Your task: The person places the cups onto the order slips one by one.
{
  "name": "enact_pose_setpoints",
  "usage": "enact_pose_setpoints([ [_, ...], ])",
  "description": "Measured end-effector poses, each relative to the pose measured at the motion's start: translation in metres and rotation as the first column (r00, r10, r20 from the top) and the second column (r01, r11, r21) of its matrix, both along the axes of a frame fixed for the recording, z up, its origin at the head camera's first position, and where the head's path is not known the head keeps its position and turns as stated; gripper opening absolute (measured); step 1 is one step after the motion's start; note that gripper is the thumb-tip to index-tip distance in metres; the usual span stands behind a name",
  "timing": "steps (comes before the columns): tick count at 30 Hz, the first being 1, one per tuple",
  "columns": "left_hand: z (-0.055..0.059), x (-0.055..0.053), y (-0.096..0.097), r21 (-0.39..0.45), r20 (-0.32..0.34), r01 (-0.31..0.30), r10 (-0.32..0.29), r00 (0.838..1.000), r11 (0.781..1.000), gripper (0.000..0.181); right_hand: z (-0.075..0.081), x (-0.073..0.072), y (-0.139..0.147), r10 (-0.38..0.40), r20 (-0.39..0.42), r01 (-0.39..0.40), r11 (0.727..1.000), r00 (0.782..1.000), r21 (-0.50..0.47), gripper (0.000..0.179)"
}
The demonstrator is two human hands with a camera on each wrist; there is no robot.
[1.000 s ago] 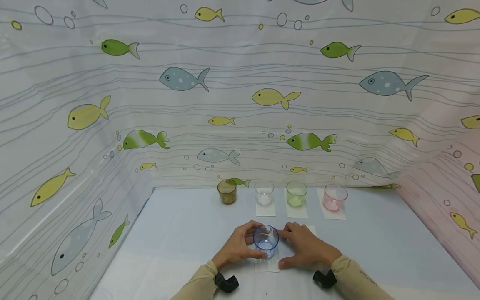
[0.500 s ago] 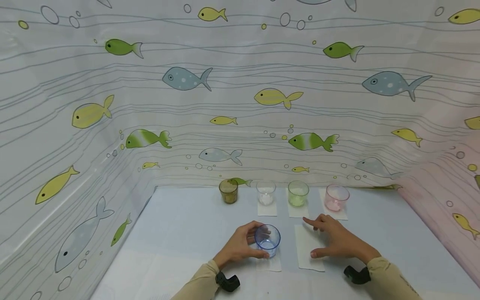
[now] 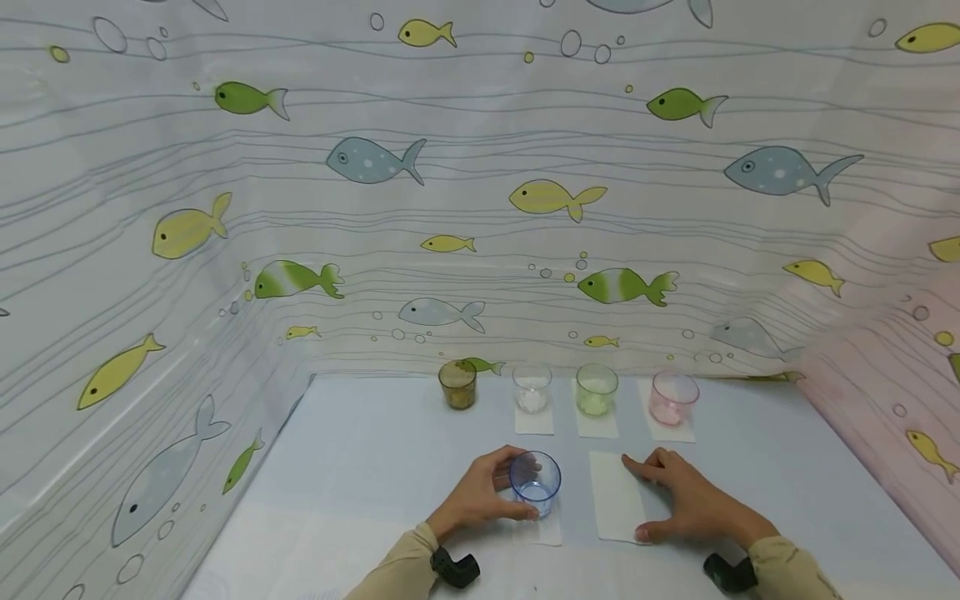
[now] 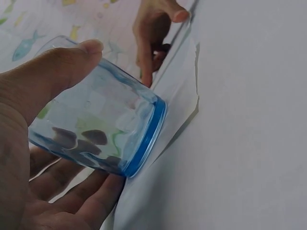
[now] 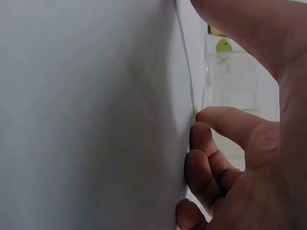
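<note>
My left hand (image 3: 476,493) holds a clear blue cup (image 3: 535,479) upright, its thumb on the near side and its fingers curled round the far side. Under the cup lies a white paper slip (image 3: 550,532). In the left wrist view the cup's darker blue base (image 4: 152,136) is close over the paper. To the right lies a second white paper slip (image 3: 617,500). My right hand (image 3: 697,502) rests at its right side, with the index fingertip near the far corner and the thumb at the near corner. The right wrist view shows those fingertips against the white surface.
At the back of the table (image 3: 360,467) stand a brown cup (image 3: 457,387), a clear cup (image 3: 532,392), a green cup (image 3: 596,392) and a pink cup (image 3: 672,400). Paper slips lie under the last three. A fish-print curtain (image 3: 480,275) surrounds the table on three sides.
My right hand has moved right, from beside the blue cup to the right side of the second slip, then slightly nearer me. The left hand and cup have hardly moved.
</note>
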State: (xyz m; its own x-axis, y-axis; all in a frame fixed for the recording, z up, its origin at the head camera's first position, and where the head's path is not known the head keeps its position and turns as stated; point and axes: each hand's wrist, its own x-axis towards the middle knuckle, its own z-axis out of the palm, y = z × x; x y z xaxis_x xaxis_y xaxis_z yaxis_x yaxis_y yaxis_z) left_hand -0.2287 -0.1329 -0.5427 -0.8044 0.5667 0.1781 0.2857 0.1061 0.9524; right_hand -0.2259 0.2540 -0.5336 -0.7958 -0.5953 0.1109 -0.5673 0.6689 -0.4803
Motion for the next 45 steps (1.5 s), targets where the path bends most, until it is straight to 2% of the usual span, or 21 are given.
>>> enact_pose_setpoints([
  [7,0.004,0.002,-0.001,-0.064,0.009,0.007,-0.006,1.0,0.998,0.083,-0.001,0.001,0.0,-0.019,0.024,0.018,0.999,1.0,0.043,0.108],
  [11,0.008,-0.004,-0.012,-0.094,-0.01,0.077,-0.078,0.997,0.993,0.092,-0.003,0.0,0.0,-0.029,0.019,0.028,0.998,0.999,0.048,0.109],
  [13,0.011,-0.009,-0.021,-0.078,-0.045,0.105,-0.109,0.993,0.991,0.087,-0.003,-0.001,0.0,-0.031,0.015,0.031,0.998,0.999,0.05,0.109],
  [15,0.014,-0.014,-0.032,-0.033,-0.08,0.103,-0.105,0.991,0.994,0.077,-0.002,-0.001,0.0,-0.03,0.013,0.029,0.998,0.999,0.048,0.109],
  [16,0.015,-0.017,-0.037,-0.012,-0.104,0.072,-0.073,0.992,0.997,0.07,-0.002,0.0,0.0,-0.031,0.013,0.03,0.998,0.999,0.047,0.109],
  [17,0.016,-0.02,-0.042,0.01,-0.12,0.014,-0.013,0.993,1.0,0.063,-0.001,0.0,0.0,-0.028,0.012,0.028,0.998,1.0,0.047,0.109],
  [18,0.017,-0.022,-0.047,0.038,-0.134,-0.067,0.072,0.988,0.997,0.055,-0.001,0.0,0.0,-0.03,0.011,0.029,0.998,0.999,0.047,0.109],
  [19,0.018,-0.025,-0.051,0.063,-0.141,-0.168,0.176,0.974,0.984,0.048,-0.001,0.0,0.0,-0.031,0.009,0.031,0.998,0.999,0.046,0.109],
  [20,0.018,-0.027,-0.054,0.087,-0.135,-0.286,0.296,0.946,0.954,0.041,0.0,0.0,0.0,-0.033,0.008,0.032,0.998,0.999,0.046,0.109],
  [21,0.017,-0.029,-0.058,0.11,-0.126,-0.406,0.418,0.9,0.907,0.034,0.0,0.0,0.0,-0.03,0.005,0.03,0.999,1.0,0.043,0.11],
  [23,0.013,-0.034,-0.064,0.134,-0.08,-0.62,0.632,0.771,0.773,0.025,0.0,0.0,0.0,-0.027,0.002,0.027,0.999,1.0,0.041,0.11],
  [24,0.011,-0.035,-0.067,0.144,-0.054,-0.694,0.706,0.706,0.705,0.023,0.0,0.0,0.0,-0.026,0.001,0.026,0.999,1.0,0.04,0.11],
  [25,0.008,-0.037,-0.07,0.146,-0.033,-0.749,0.76,0.65,0.647,0.023,-0.001,0.0,-0.001,-0.025,0.001,0.025,0.999,1.0,0.04,0.11],
  [26,0.005,-0.039,-0.073,0.146,-0.018,-0.786,0.796,0.606,0.601,0.023,-0.001,0.0,-0.001,-0.024,0.004,0.024,0.999,1.0,0.041,0.11],
  [28,0.0,-0.043,-0.079,0.142,-0.004,-0.822,0.831,0.556,0.551,0.026,-0.001,-0.001,-0.001,-0.026,0.01,0.026,0.999,1.0,0.044,0.11],
  [29,-0.002,-0.044,-0.081,0.138,-0.004,-0.829,0.837,0.547,0.542,0.029,-0.002,-0.001,-0.002,-0.028,0.012,0.027,0.999,1.0,0.045,0.11],
  [33,-0.002,-0.053,-0.083,0.126,-0.033,-0.827,0.835,0.549,0.548,0.049,-0.002,-0.002,-0.001,-0.032,0.005,0.032,0.999,0.999,0.038,0.11],
  [37,-0.002,-0.064,-0.081,0.112,-0.048,-0.834,0.841,0.539,0.54,0.07,-0.004,-0.002,0.001,-0.024,-0.003,0.024,0.999,1.0,0.029,0.109],
  [41,-0.006,-0.077,-0.079,0.112,-0.009,-0.84,0.846,0.533,0.53,0.086,-0.005,-0.001,0.002,-0.017,0.009,0.017,0.999,1.0,0.03,0.108],
  [43,-0.006,-0.084,-0.078,0.113,0.004,-0.834,0.839,0.544,0.54,0.091,-0.006,-0.001,0.002,-0.017,0.007,0.017,0.999,1.0,0.031,0.109],
  [45,-0.004,-0.091,-0.077,0.117,0.015,-0.819,0.824,0.567,0.562,0.096,-0.006,-0.002,0.002,-0.017,0.002,0.017,0.999,1.0,0.033,0.109],
])
